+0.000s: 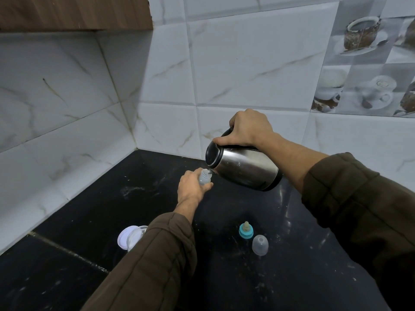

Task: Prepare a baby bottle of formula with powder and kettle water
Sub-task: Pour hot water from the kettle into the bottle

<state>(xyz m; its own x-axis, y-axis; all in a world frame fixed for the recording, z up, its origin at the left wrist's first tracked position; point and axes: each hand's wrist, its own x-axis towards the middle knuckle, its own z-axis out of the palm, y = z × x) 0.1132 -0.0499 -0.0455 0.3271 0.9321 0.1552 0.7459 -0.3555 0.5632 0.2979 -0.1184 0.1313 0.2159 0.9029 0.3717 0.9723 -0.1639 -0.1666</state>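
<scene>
Nearest, two brown sleeves [157, 261] reach out over the black surface [67, 277]. Beside the left sleeve sits a clear jar [136, 238], partly hidden by it, with a white lid [124, 237] lying just to its left. Between the arms a teat in a blue ring [246, 231] stands upright, and a clear dome cap [260, 245] rests just beside it. Further out, the left hand [190, 187] is wrapped round the baby bottle [204, 177], holding it with its open neck up. The steel kettle [242, 169] is tipped over, spout right at the bottle's mouth. The right hand [247, 129] grips the kettle's black handle from above. Behind is the white marbled wall tile [224, 63] and, top left, a wooden cabinet [67, 12].
</scene>
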